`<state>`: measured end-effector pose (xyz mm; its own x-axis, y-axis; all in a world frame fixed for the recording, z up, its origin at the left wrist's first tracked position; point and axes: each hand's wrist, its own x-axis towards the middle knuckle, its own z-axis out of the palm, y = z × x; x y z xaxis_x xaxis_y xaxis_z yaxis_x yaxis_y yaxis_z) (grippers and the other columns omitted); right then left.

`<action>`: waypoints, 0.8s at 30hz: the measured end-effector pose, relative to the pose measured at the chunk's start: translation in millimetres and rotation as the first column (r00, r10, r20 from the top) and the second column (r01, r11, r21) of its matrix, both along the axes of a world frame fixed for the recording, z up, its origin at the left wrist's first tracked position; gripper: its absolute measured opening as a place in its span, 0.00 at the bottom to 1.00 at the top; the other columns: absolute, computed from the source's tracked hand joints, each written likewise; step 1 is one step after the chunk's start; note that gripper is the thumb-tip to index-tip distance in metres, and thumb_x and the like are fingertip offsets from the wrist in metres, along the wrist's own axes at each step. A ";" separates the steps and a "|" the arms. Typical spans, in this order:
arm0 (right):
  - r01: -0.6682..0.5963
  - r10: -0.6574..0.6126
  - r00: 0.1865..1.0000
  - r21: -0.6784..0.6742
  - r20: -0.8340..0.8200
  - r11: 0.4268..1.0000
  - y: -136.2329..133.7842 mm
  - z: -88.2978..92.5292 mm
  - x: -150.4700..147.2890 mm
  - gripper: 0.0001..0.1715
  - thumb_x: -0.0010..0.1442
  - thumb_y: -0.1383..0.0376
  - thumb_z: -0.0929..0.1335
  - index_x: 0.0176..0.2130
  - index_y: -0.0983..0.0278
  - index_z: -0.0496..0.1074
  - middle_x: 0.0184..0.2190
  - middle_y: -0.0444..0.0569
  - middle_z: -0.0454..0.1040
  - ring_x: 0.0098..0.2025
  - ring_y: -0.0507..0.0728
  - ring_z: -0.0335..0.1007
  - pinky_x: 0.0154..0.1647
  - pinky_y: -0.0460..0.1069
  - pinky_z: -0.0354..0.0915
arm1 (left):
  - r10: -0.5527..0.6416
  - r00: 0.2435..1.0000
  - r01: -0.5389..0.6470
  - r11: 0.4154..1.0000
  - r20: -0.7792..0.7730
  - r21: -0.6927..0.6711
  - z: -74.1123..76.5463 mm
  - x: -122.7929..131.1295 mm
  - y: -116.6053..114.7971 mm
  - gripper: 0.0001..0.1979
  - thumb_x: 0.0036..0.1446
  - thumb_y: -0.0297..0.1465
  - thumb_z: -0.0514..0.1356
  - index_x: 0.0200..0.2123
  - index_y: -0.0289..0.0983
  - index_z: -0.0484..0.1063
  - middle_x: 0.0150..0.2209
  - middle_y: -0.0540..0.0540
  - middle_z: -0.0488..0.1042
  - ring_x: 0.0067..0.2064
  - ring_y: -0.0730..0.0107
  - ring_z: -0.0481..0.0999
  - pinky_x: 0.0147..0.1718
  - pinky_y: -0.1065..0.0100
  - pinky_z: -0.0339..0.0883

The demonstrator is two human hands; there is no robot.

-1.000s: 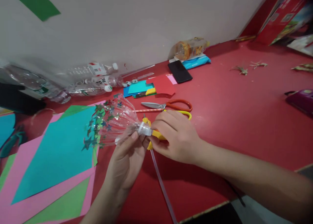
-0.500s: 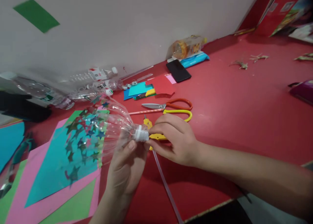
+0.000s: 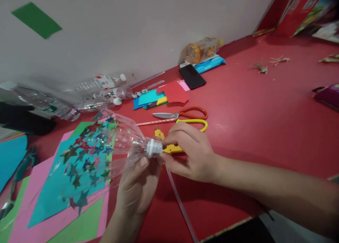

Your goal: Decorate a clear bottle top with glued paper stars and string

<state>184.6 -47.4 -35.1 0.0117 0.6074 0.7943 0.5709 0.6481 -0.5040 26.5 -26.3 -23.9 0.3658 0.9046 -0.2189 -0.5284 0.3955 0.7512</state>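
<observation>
My left hand is closed around the gathered end of a clear plastic bag with several shiny star-shaped confetti pieces inside. The thumb presses just below a clear-white bottle neck, where the plastic bunches together. At the neck's open end, the thumb and fingers of my right hand pinch the rim; their tips are partly hidden. Behind the right fingers lies a yellow glue gun with a long translucent glue stick. Scissors with one red and one yellow handle rest just beyond.
Colored paper sheets spread on the left of the red table, beside pliers. Clear bottles lie along the wall. Farther back are a black phone, a utility knife and an orange-bottomed bottle.
The bag has tilted slightly, and the stars inside have shifted down and left. Both hands keep nearly the same place at the bottle neck.
</observation>
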 end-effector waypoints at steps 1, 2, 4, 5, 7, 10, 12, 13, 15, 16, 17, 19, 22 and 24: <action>-0.004 0.004 1.000 -0.009 -0.009 1.000 -0.1 0.6 -0.1 0.01 0.59 0.69 0.65 0.34 0.63 0.67 0.30 0.48 0.71 0.35 0.55 0.68 0.35 0.50 0.67 | -0.008 1.000 0.008 1.000 0.004 -0.002 -0.3 0.0 0.3 0.17 0.41 0.27 0.73 0.38 0.44 0.79 0.40 0.52 0.82 0.42 0.74 0.80 0.43 0.79 0.73; -0.006 0.006 1.000 -0.022 -0.018 1.000 -0.3 1.2 -0.2 0.01 0.59 0.69 0.65 0.33 0.63 0.67 0.30 0.48 0.71 0.35 0.55 0.68 0.34 0.50 0.66 | -0.017 1.000 0.017 1.000 0.007 -0.004 -0.5 0.2 0.6 0.17 0.41 0.27 0.73 0.37 0.43 0.79 0.40 0.52 0.82 0.41 0.74 0.80 0.42 0.79 0.72; -0.009 0.007 0.999 -0.051 -0.039 0.999 -0.5 2.0 -0.6 0.02 0.58 0.70 0.65 0.33 0.63 0.66 0.30 0.47 0.69 0.34 0.54 0.66 0.33 0.49 0.65 | -0.027 1.000 0.027 1.000 0.013 0.001 -1.0 1.1 0.8 0.16 0.42 0.28 0.73 0.37 0.42 0.79 0.40 0.51 0.82 0.40 0.75 0.80 0.42 0.80 0.73; -0.012 0.009 0.999 -0.062 -0.047 0.998 -0.6 2.3 -0.8 0.02 0.57 0.70 0.65 0.33 0.63 0.66 0.30 0.47 0.69 0.33 0.54 0.66 0.32 0.49 0.65 | -0.027 0.999 0.026 1.000 0.018 0.006 -1.2 1.8 0.8 0.15 0.43 0.28 0.73 0.37 0.42 0.79 0.40 0.51 0.82 0.39 0.75 0.80 0.41 0.79 0.73; -0.019 0.014 0.998 -0.078 -0.060 0.997 -0.6 2.6 -1.2 0.03 0.56 0.70 0.65 0.32 0.63 0.65 0.30 0.47 0.68 0.33 0.54 0.65 0.32 0.49 0.64 | -0.019 0.999 0.018 1.000 0.032 0.013 -1.8 3.5 0.8 0.14 0.43 0.29 0.72 0.37 0.41 0.79 0.39 0.50 0.83 0.39 0.73 0.81 0.40 0.78 0.74; -0.019 0.012 0.997 -0.098 -0.076 0.995 -0.5 3.1 -1.4 0.04 0.55 0.71 0.66 0.31 0.63 0.64 0.29 0.46 0.67 0.33 0.54 0.64 0.31 0.49 0.62 | -0.001 0.999 0.002 1.000 0.053 -0.014 -2.7 5.6 1.1 0.12 0.44 0.28 0.72 0.35 0.40 0.79 0.37 0.51 0.83 0.39 0.73 0.81 0.40 0.77 0.75; -0.013 0.002 0.996 -0.112 -0.091 0.994 -0.5 4.1 -1.6 0.05 0.54 0.71 0.67 0.31 0.63 0.64 0.29 0.46 0.67 0.32 0.53 0.63 0.31 0.48 0.62 | 0.007 0.998 -0.005 0.999 0.057 -0.042 -2.6 6.5 1.5 0.12 0.44 0.27 0.72 0.35 0.39 0.79 0.36 0.51 0.82 0.39 0.73 0.81 0.41 0.76 0.75; -0.011 -0.001 0.995 -0.121 -0.097 0.993 -0.5 4.8 -1.8 0.05 0.54 0.71 0.67 0.31 0.63 0.64 0.29 0.45 0.67 0.32 0.53 0.63 0.31 0.48 0.61 | 0.009 0.998 -0.007 0.999 0.054 -0.053 -2.3 6.8 1.6 0.12 0.43 0.27 0.72 0.35 0.39 0.79 0.36 0.50 0.82 0.39 0.73 0.81 0.41 0.75 0.75; -0.005 -0.010 0.995 -0.151 -0.104 0.989 -0.6 6.3 -2.2 0.06 0.53 0.71 0.67 0.30 0.63 0.63 0.28 0.45 0.67 0.32 0.53 0.63 0.31 0.49 0.61 | 0.008 0.999 -0.005 0.998 0.051 -0.065 -1.1 7.1 1.8 0.13 0.43 0.28 0.72 0.36 0.39 0.79 0.37 0.50 0.83 0.39 0.72 0.81 0.41 0.75 0.75; 0.001 -0.019 0.994 -0.164 -0.108 0.986 -0.7 6.8 -2.5 0.06 0.53 0.70 0.67 0.30 0.63 0.63 0.29 0.46 0.66 0.33 0.53 0.63 0.32 0.49 0.62 | 0.003 0.999 0.001 0.998 0.050 -0.069 -0.5 7.2 1.8 0.13 0.43 0.28 0.72 0.35 0.39 0.79 0.37 0.49 0.83 0.39 0.72 0.81 0.42 0.74 0.75; 0.012 -0.031 0.993 -0.172 -0.113 0.985 -0.7 7.2 -2.8 0.07 0.53 0.70 0.68 0.31 0.63 0.63 0.30 0.46 0.66 0.34 0.54 0.63 0.33 0.49 0.62 | -0.006 0.999 0.010 0.997 0.049 -0.072 0.0 7.2 1.9 0.13 0.43 0.28 0.72 0.35 0.39 0.80 0.37 0.49 0.83 0.39 0.71 0.81 0.42 0.74 0.75; 0.041 -0.061 0.991 -0.164 -0.117 0.986 -0.6 7.2 -3.2 0.08 0.51 0.70 0.68 0.34 0.64 0.64 0.33 0.48 0.67 0.37 0.55 0.64 0.35 0.50 0.64 | -0.030 0.998 0.034 0.997 0.053 -0.072 0.4 7.1 2.2 0.11 0.44 0.28 0.72 0.34 0.39 0.80 0.37 0.48 0.83 0.39 0.69 0.82 0.41 0.73 0.76; 0.059 -0.069 0.995 -0.127 -0.073 0.990 -0.5 6.4 -3.3 0.12 0.51 0.71 0.68 0.39 0.67 0.67 0.37 0.52 0.69 0.41 0.57 0.65 0.39 0.51 0.66 | -0.063 0.995 0.068 0.996 0.082 -0.059 -0.8 6.8 2.4 0.09 0.46 0.28 0.71 0.33 0.40 0.80 0.36 0.50 0.83 0.39 0.70 0.82 0.40 0.75 0.76; 0.055 -0.059 0.998 -0.108 -0.029 0.993 -0.3 6.1 -3.2 0.11 0.52 0.71 0.67 0.39 0.68 0.69 0.37 0.53 0.70 0.41 0.57 0.66 0.41 0.53 0.67 | -0.070 0.992 0.076 0.995 0.105 -0.057 -2.2 6.5 2.1 0.09 0.46 0.27 0.70 0.34 0.40 0.80 0.36 0.50 0.83 0.39 0.71 0.82 0.41 0.76 0.75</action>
